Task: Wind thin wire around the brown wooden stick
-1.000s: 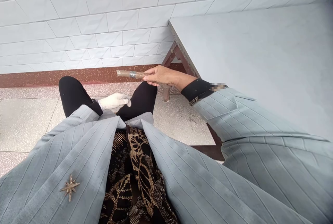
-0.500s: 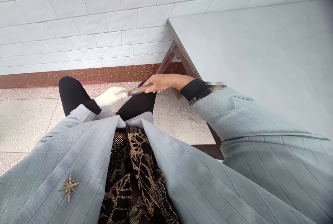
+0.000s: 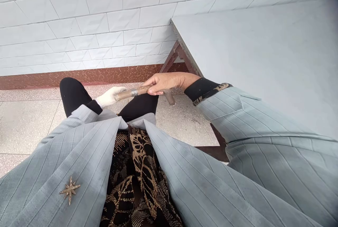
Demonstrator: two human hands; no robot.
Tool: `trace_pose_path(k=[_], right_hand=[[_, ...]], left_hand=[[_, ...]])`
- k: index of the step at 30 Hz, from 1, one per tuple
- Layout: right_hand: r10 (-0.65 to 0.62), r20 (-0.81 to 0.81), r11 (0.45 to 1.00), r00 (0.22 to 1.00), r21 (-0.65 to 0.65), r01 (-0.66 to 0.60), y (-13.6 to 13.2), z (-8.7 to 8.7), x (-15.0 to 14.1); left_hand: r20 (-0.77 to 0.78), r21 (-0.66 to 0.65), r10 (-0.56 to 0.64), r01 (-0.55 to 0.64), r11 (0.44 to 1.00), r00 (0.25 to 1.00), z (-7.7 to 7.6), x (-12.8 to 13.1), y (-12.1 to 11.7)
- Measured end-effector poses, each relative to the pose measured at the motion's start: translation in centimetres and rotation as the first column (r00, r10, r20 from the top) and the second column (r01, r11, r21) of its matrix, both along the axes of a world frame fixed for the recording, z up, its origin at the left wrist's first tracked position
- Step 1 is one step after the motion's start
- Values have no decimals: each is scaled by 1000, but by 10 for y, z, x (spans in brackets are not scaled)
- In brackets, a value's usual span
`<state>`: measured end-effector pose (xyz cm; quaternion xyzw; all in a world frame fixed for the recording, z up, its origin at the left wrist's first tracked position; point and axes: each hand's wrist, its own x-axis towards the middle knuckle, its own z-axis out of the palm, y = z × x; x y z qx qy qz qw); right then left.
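A brown wooden stick (image 3: 123,95), bound with a silvery wire band, lies across my lap between both hands. My right hand (image 3: 158,83), bare, is closed around it to the right of the band. A bent brown piece (image 3: 169,97) shows below and beyond that hand; it appears to belong to the stick, though the join is hidden. My left hand (image 3: 107,97) wears a white knitted glove and holds the stick near its left end. The stick's tip lies over the glove, and the left fingers are partly hidden behind it.
A grey-topped table (image 3: 250,54) with reddish-brown legs stands at my right against the white tiled wall (image 3: 102,5). A brown skirting band (image 3: 111,76) runs along its foot. My knees in black trousers (image 3: 72,95) are above a speckled floor (image 3: 29,118).
The stick has shifted left, so its left end now overlaps the gloved palm. The bent piece has moved left too. My right hand has moved only slightly.
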<state>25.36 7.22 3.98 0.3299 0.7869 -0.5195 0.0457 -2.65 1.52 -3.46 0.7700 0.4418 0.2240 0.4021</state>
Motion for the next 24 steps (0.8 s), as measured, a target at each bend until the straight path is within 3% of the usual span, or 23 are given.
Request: trace_pose_path(k=[4,7,14,24], right_hand=[[-226,-189,968,956,66,242,-1,-1,-3],[-321,-176,937,931,88,339,4,-8,-5],[-336,-41,931,941,139,338,20,-26,-4],[-255,151,941,955,264,210,20,-28,-2]], left_hand=[[-36,-125,-48,43,991,998,-12,7,-4],[-109,-89,-99,89,992,989,-10,11,-7],[-158,-73,-167,158,985,973,-4,13,-9],[-239,40,-184,199,979,954,0,12,-7]])
